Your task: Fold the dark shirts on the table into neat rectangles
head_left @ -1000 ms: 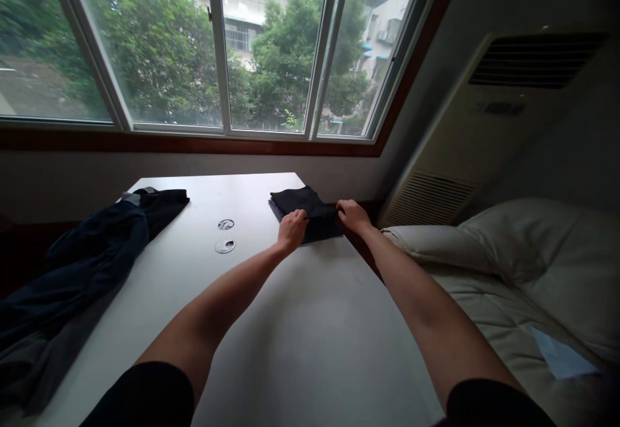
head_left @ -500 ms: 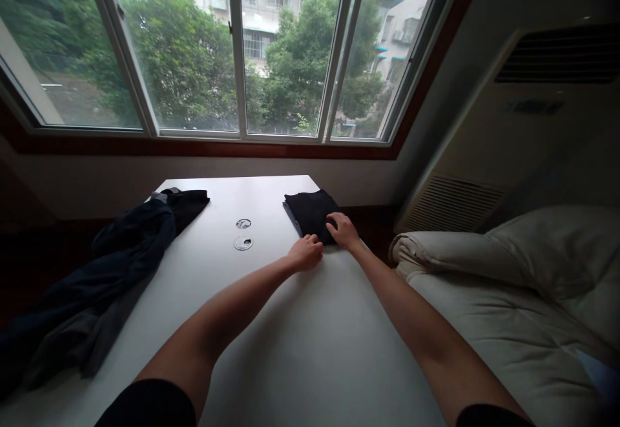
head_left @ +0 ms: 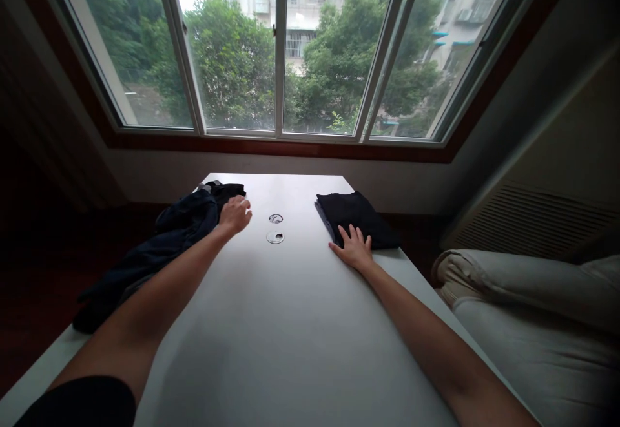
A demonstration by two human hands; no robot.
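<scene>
A folded black garment (head_left: 356,219) lies at the far right of the white table (head_left: 290,323). My right hand (head_left: 355,248) rests flat at its near edge, fingers spread, fingertips on the cloth. A crumpled dark blue garment (head_left: 165,246) sprawls over the table's left edge. My left hand (head_left: 235,214) has reached its upper end, fingers curled and touching the cloth; I cannot see whether any cloth is gripped.
Two round cable-hole covers (head_left: 275,228) sit in the table between my hands. A wide window (head_left: 285,52) runs behind the table. A white pillow and bedding (head_left: 527,291) lie to the right, with an air-conditioner unit (head_left: 562,207) against the wall.
My left hand left the folded black garment and swung left to the dark blue one. My right hand flattened on the folded garment's near edge. The view turned left.
</scene>
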